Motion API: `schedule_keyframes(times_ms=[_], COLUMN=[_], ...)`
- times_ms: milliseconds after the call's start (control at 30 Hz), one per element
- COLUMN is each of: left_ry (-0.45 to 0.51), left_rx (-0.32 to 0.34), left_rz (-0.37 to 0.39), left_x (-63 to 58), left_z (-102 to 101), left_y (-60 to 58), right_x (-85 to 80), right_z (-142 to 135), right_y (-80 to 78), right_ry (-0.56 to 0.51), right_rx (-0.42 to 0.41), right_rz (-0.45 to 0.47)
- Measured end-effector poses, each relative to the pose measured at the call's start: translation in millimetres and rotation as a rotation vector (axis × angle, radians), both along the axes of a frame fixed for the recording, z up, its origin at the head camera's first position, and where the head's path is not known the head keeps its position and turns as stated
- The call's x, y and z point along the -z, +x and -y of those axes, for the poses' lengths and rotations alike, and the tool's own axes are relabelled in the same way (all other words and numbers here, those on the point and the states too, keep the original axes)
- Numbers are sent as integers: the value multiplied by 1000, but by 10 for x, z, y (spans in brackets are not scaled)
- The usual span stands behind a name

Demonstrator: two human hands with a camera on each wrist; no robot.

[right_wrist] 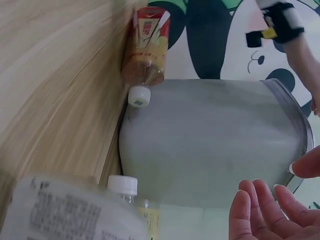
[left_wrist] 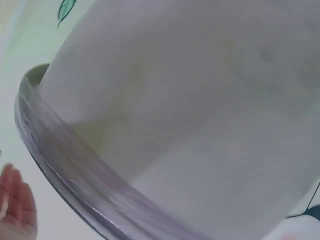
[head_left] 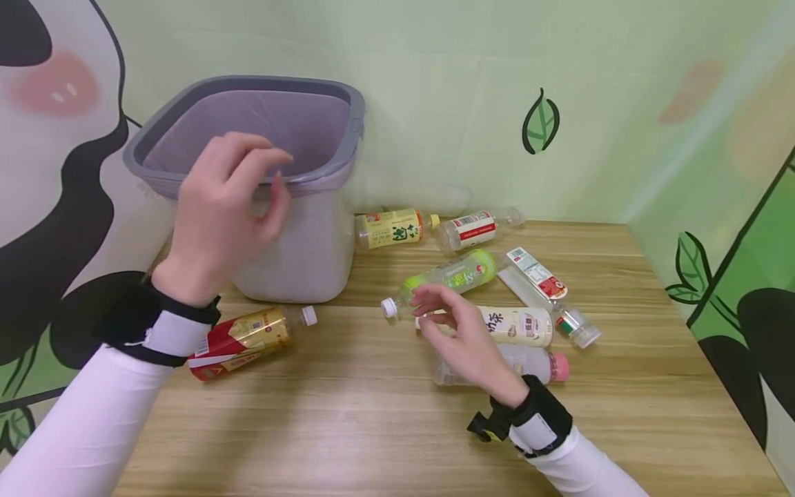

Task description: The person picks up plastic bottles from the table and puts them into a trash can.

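My left hand (head_left: 225,200) is raised before the front rim of the grey-lilac bin (head_left: 304,245), fingers loosely bent and nothing in them. In the left wrist view the bin's wall (left_wrist: 200,100) fills most of the picture. Over the bottles on the right hovers my right hand (head_left: 462,336), also holding nothing, its fingers loosely curved. It overlaps a cream milk tea bottle (head_left: 522,326) and a clear bottle with a pink cap (head_left: 528,362). Just beyond lies a green-labelled bottle (head_left: 462,273) with a white cap. A red and gold bottle (head_left: 248,338) lies in front of the bin.
A purple liner (head_left: 248,114) covers the bin's inside. Behind the green-labelled bottle lie a yellow-labelled bottle (head_left: 394,229) and a red-and-white-labelled one (head_left: 475,229). Another clear bottle (head_left: 537,273) lies farther right. A printed cloth backdrop (head_left: 435,117) surrounds the wooden table (head_left: 652,414).
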State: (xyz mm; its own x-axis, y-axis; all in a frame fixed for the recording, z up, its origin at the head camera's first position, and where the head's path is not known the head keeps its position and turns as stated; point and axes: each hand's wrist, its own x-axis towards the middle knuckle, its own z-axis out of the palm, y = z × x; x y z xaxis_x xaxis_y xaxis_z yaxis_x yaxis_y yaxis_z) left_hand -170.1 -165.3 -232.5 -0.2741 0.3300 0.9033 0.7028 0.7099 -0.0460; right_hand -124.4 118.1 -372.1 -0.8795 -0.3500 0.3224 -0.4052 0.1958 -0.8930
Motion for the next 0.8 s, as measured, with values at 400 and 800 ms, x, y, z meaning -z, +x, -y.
schedule_keyframes(times_ms=[400,800], left_ry=[-331,-502], left_rx=[93,-29], left_rz=[27,348], left_x=[687,1313], left_z=[70,363], left_y=[173,205], right_x=[-84,-54], right_z=[67,297], right_y=[-23,-29], right_ry=[-176,-306], right_rx=[-65,-56], right_rz=[182,266])
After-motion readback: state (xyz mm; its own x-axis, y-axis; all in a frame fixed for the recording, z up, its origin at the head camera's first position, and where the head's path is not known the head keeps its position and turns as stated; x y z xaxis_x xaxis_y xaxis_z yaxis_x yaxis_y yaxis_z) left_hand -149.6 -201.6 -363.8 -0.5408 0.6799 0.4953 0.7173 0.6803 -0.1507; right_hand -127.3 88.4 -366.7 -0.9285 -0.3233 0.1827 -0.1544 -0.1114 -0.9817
